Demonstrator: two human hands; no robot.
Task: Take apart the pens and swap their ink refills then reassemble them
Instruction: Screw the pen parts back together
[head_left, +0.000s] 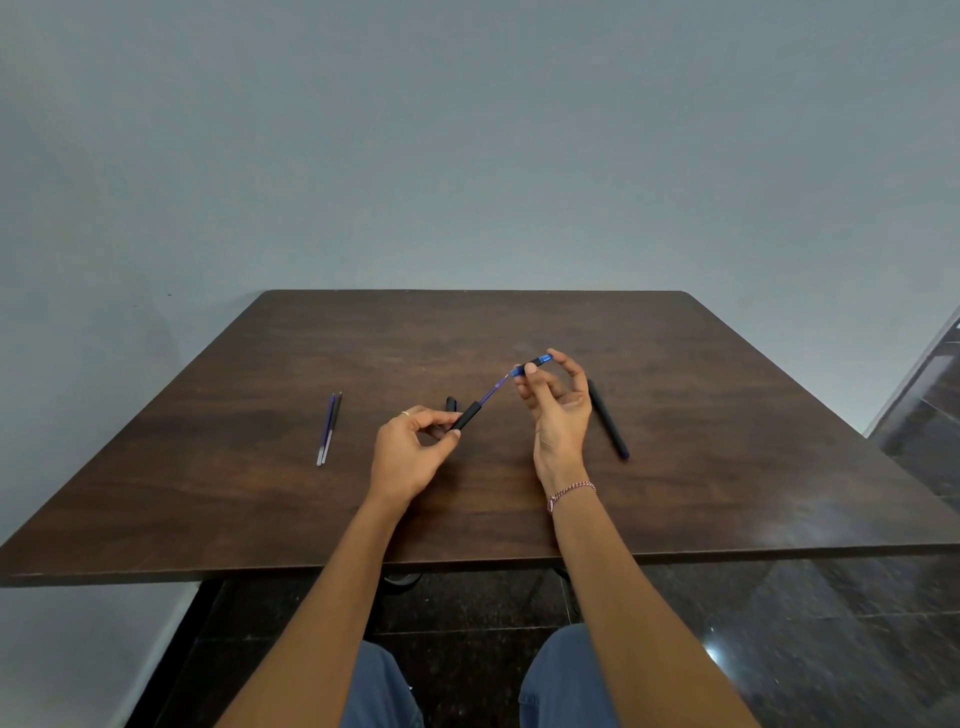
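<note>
My left hand pinches the near end of a black pen barrel held above the brown table. A blue ink refill sticks out of the barrel's far end toward my right hand. That hand pinches a blue tip piece at the refill's far end. Two loose refills lie side by side on the table to the left. A whole black pen lies on the table just right of my right hand. A small black cap rests behind the barrel.
The table's near edge runs above my knees. A grey wall stands behind the table. Dark glossy floor shows below and to the right.
</note>
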